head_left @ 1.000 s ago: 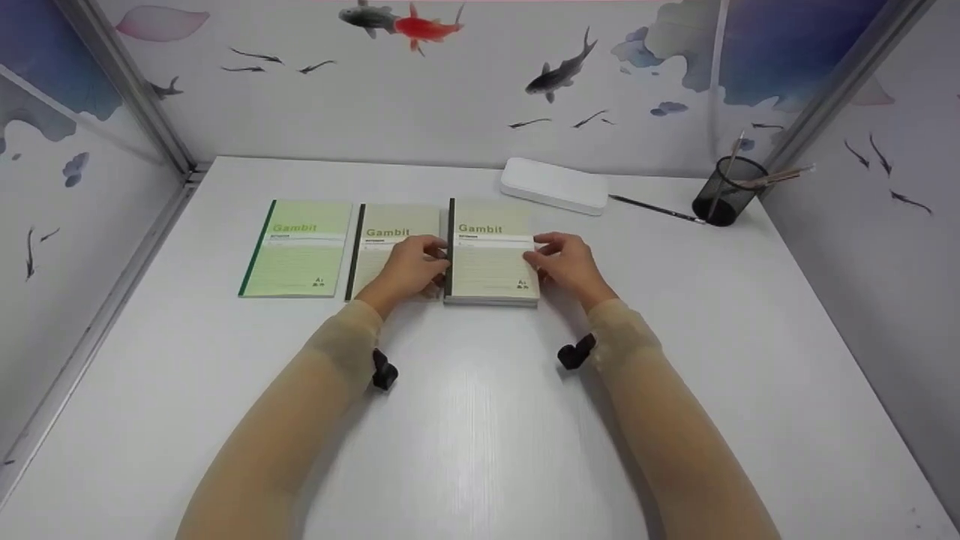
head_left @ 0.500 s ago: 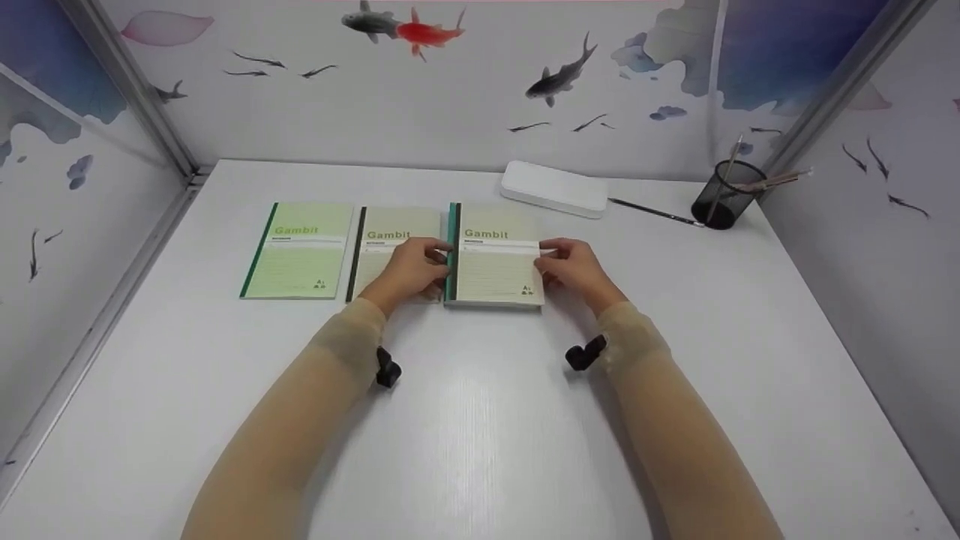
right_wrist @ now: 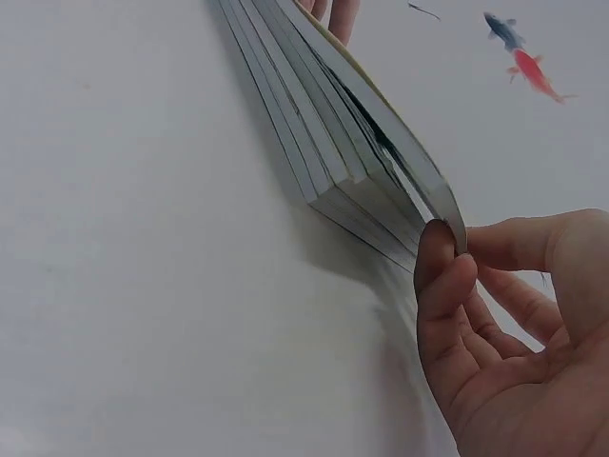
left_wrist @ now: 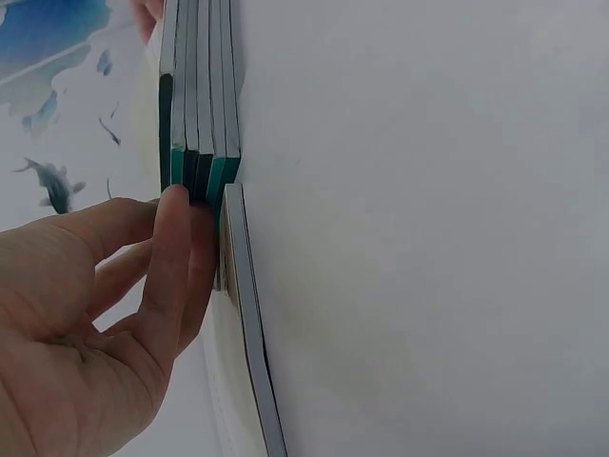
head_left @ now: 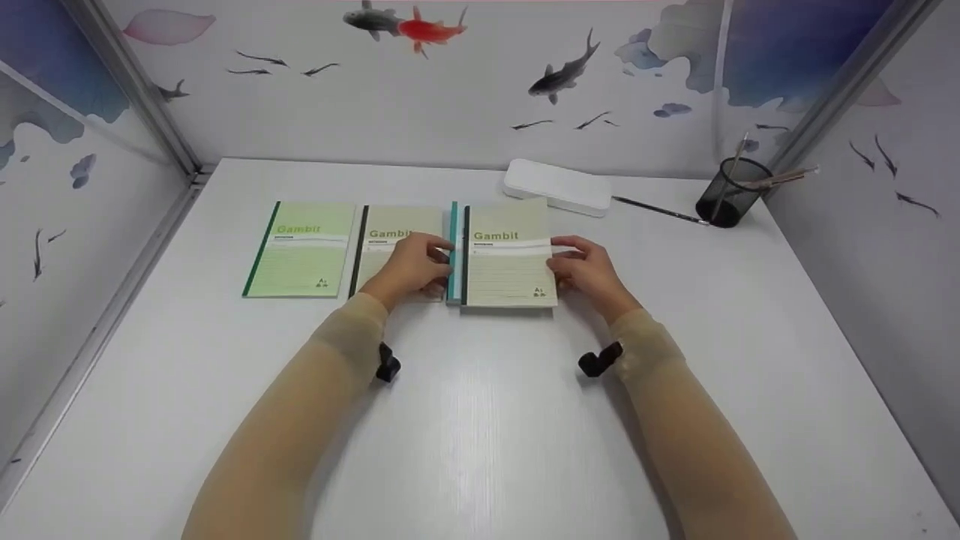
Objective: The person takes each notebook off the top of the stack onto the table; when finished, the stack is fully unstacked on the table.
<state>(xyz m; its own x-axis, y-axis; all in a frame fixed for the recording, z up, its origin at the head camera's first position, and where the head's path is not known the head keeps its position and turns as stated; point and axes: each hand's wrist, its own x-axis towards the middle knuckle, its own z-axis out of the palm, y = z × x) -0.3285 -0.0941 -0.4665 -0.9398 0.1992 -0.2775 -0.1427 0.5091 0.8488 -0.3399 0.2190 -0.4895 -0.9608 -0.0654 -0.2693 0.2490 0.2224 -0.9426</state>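
Note:
A stack of notebooks lies mid-table, its top one a beige, dark-spined notebook (head_left: 510,262) marked "Gambit". My right hand (head_left: 589,274) pinches that top notebook's right edge between thumb and fingers. In the right wrist view the notebook's edge (right_wrist: 442,195) is lifted, with a gap above the rest of the stack. It sits offset to the right, baring the teal-spined notebook (head_left: 454,259) beneath. Against the stack's spines (left_wrist: 202,171) my left hand (head_left: 412,262) rests thumb and fingertips, without wrapping round it. Under the left hand lies another beige notebook (head_left: 375,259), partly hidden.
A light green notebook (head_left: 300,251) lies farther left. Behind the stack is a white case (head_left: 559,186), with a black pencil (head_left: 660,210) beside it. A black mesh pen cup (head_left: 731,193) holding pencils stands at the back right corner, near the wall.
The top notebook has slid right with my right hand, and a teal spine underneath has come into view. My left hand has stayed nearly still against the stack's left side.

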